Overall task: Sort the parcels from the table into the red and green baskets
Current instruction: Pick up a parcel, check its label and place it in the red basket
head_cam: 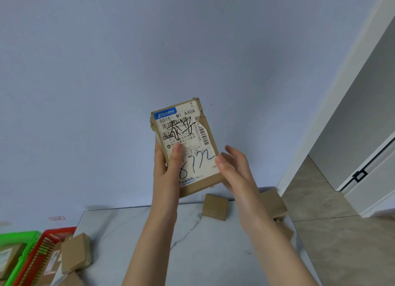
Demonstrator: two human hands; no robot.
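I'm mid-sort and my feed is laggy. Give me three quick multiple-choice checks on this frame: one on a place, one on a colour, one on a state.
1. Where is the red basket?
A) Left of the table
B) On the floor to the right of the table
C) In the middle of the table

2. What colour is the basket farther from the table?
A) Blue
B) Green
C) Yellow

3. What is the state of the labelled parcel?
A) Lying flat on the table
B) Dropped into a basket
C) Held up in the air, label facing the camera

Answers:
1 A: its red rim sits against the table's left edge.
2 B: the green basket lies beyond the red one, at the frame's left edge.
3 C: the left hand grips it in front of the wall, thumb on the label.
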